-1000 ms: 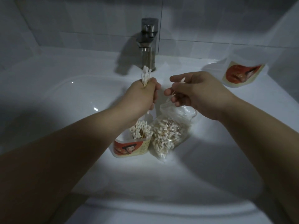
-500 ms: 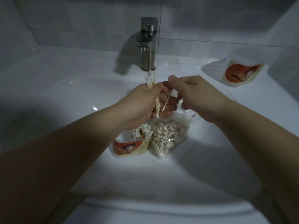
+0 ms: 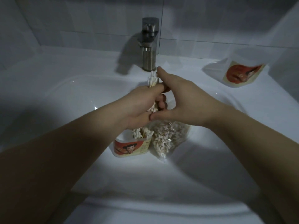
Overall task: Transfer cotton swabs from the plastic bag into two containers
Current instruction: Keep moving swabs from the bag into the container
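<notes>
Swabs upright in my left fist, tub right underneath

My left hand [image 3: 142, 102] clenches a bundle of swabs [image 3: 152, 79], long axis up and down, tips poking above my knuckles toward the tap [image 3: 149, 46]. My right hand [image 3: 182, 101], fingers straight, lies against it, forefinger on the top tips, thumb under the lower ends. The tub [image 3: 131, 147], part full, sits below my left wrist, so I reckon a straight drop. The bag [image 3: 168, 136] touches its right side. The second tub [image 3: 239, 71] is well off past my right hand.
</notes>
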{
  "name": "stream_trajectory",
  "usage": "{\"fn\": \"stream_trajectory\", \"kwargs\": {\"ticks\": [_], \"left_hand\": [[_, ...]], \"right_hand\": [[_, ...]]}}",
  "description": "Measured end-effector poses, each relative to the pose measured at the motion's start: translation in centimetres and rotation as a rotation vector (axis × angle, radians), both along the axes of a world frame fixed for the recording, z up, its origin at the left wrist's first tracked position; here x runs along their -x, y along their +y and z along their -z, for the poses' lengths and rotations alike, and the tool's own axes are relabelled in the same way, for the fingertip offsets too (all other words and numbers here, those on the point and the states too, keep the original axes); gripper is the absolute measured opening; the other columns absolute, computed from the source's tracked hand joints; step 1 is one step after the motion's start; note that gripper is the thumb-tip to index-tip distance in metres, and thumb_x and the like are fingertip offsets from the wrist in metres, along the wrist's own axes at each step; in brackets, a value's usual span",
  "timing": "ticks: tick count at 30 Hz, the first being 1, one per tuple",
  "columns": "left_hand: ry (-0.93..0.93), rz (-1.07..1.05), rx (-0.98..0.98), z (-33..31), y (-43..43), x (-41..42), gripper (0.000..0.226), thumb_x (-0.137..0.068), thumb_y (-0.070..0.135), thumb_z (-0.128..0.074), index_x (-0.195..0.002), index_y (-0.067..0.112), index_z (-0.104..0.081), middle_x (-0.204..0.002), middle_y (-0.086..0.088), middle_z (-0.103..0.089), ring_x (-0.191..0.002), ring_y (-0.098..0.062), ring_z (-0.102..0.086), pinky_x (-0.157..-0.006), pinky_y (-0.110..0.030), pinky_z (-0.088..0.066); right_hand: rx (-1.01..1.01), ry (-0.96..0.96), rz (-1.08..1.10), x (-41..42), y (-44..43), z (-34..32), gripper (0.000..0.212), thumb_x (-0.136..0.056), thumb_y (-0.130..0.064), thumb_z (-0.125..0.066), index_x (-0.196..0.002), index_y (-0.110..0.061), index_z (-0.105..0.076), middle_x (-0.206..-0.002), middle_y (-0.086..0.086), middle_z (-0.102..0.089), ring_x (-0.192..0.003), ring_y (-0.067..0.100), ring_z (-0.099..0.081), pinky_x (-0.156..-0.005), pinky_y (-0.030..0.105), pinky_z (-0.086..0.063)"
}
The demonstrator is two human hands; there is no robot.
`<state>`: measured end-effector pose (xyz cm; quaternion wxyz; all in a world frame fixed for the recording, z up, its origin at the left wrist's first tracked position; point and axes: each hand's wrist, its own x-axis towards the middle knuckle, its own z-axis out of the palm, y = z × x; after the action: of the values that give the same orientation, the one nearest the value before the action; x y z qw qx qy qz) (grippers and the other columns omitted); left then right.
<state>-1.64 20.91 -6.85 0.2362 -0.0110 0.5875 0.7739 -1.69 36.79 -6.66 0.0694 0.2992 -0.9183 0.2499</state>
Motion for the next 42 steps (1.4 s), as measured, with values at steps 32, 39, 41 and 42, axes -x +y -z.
{"fn": "stream_trajectory", "kwargs": {"ticks": [32,39,41,42], "left_hand": [[-0.021,-0.046,0.112,1.0,0.1,0.0,0.017,-0.104,0.024,-0.055,-0.092,0.014,-0.062,-0.070,-0.006,-0.057,-0.052,-0.012,-0.060,-0.045,-0.021,-0.046],[-0.040,-0.218,0.162,1.2,-0.5,1.3,0.030,-0.100,0.040,-0.062,-0.080,0.019,-0.053,-0.048,0.008,-0.040,-0.039,-0.007,-0.034,-0.043,-0.021,-0.033],[0.034,-0.208,0.260,1.4,-0.6,1.3,0.034,-0.099,0.046,-0.062,-0.080,0.019,-0.055,-0.054,0.006,-0.048,-0.048,-0.011,-0.045,-0.054,-0.027,-0.045],[0.078,-0.206,0.316,1.6,-0.6,1.3,0.035,-0.098,0.049,-0.061,-0.080,0.019,-0.056,-0.060,0.004,-0.053,-0.055,-0.013,-0.051,-0.061,-0.030,-0.051]], "right_hand": [[-0.064,-0.056,-0.009,-0.7,-0.6,-0.7,0.122,-0.063,-0.067,-0.082,-0.161,-0.023,-0.024,-0.139,-0.009,-0.054,-0.121,0.002,-0.052,-0.100,0.014,-0.042],[-0.065,-0.018,0.276,0.3,1.0,-1.1,0.030,-0.098,-0.035,-0.058,-0.124,-0.025,-0.069,-0.102,-0.011,-0.073,-0.095,0.011,-0.066,-0.076,0.020,-0.044],[-0.184,-0.068,0.261,0.5,1.2,-1.0,0.023,-0.091,-0.018,-0.061,-0.105,-0.026,-0.077,-0.088,-0.014,-0.071,-0.089,0.011,-0.066,-0.074,0.017,-0.044],[-0.227,-0.118,0.243,0.5,1.3,-0.9,0.023,-0.088,-0.015,-0.062,-0.100,-0.026,-0.078,-0.083,-0.018,-0.068,-0.086,0.008,-0.064,-0.072,0.014,-0.044]]}}
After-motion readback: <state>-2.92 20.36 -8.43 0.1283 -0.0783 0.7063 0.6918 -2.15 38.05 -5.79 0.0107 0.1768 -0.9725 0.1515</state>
